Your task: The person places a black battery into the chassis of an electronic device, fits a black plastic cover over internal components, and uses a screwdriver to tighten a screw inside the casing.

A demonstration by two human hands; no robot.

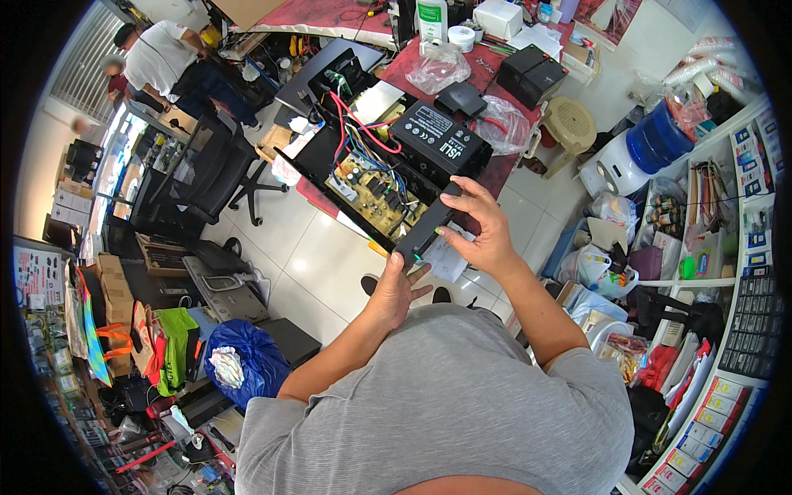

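Observation:
An opened UPS unit lies on the edge of the red worktable in front of me. Inside its black casing sit a brown circuit board point(371, 194) and a black battery point(437, 142), with red, blue and other coloured wires point(363, 124) running between the parts. The black front panel point(425, 233) faces me, a small green spot on it glowing near my left thumb. My left hand point(394, 295) holds the panel's left end, thumb on its face and other fingers partly below. At the other end my right hand point(478, 224) grips the panel between thumb and fingers.
A plastic bag point(437, 68), a black adapter-like box point(461, 100) and another black battery point(530, 74) lie farther back on the table. A beige stool point(569, 124) stands right, an office chair point(202, 169) left. Another person point(169, 62) bends over at the far left.

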